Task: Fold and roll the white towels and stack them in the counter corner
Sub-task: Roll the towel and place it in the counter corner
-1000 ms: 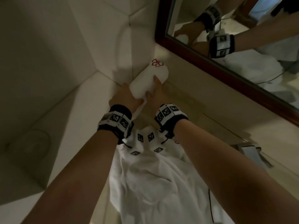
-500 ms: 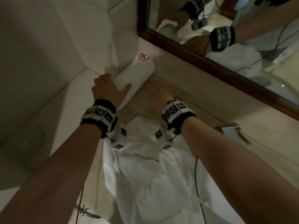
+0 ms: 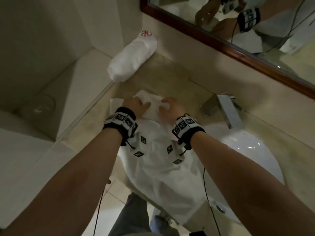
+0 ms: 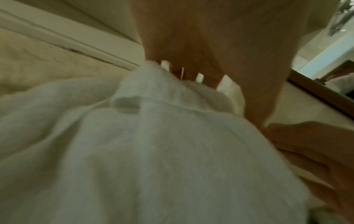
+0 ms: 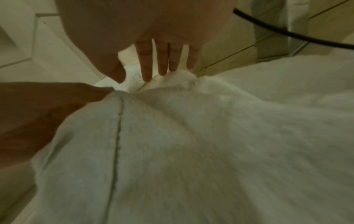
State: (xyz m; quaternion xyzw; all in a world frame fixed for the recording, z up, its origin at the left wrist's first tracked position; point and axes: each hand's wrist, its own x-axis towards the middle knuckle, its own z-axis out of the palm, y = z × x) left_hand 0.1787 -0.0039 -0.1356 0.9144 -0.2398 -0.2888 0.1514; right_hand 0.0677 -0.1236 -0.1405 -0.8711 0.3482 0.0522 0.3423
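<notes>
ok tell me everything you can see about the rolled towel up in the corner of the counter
The rolled towel is white, soft-looking cloth wound into a fat cylinder. It lies on its side on the beige counter, slanting into the corner where the tiled side wall meets the wall under the mirror. A small red embroidered mark shows at its far end, and the near end bulges and looks a little loose. Neither hand touches it.
</notes>
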